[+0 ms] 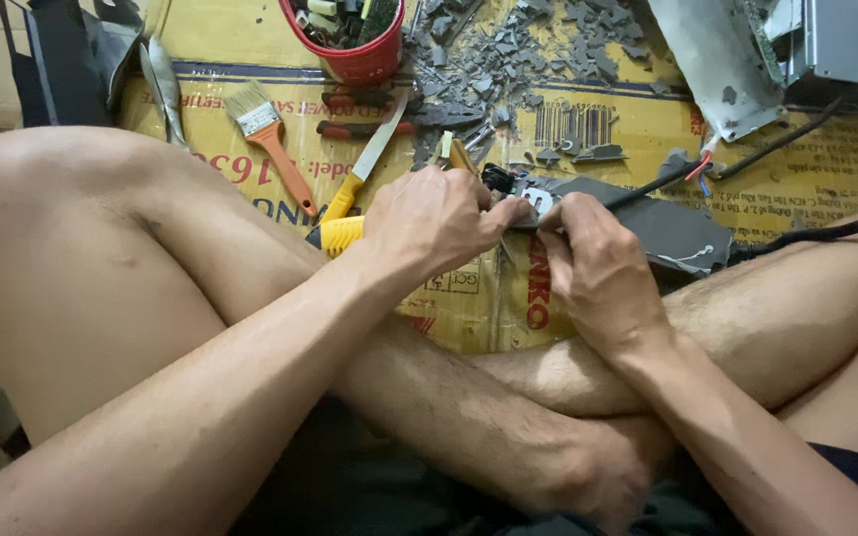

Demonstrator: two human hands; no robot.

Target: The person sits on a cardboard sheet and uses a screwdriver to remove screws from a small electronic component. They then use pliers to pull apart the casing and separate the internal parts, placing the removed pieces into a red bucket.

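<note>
— Where do your fingers (508, 213) sit?

— Your left hand (434, 220) is curled around a yellow-handled tool (338, 234), its fingertips pressed together against a small metal piece (536, 201). Your right hand (598, 260) pinches the same piece from the other side, so it lies right between both sets of fingertips.

— And beyond that?

— The piece sits at the near end of a grey flat casing (672, 233) lying on cardboard (469, 298) on the floor. Farther out: a yellow-handled knife (364, 169), an orange-handled brush (270, 139), a red tub (355, 50), grey broken bits (538, 50).
</note>
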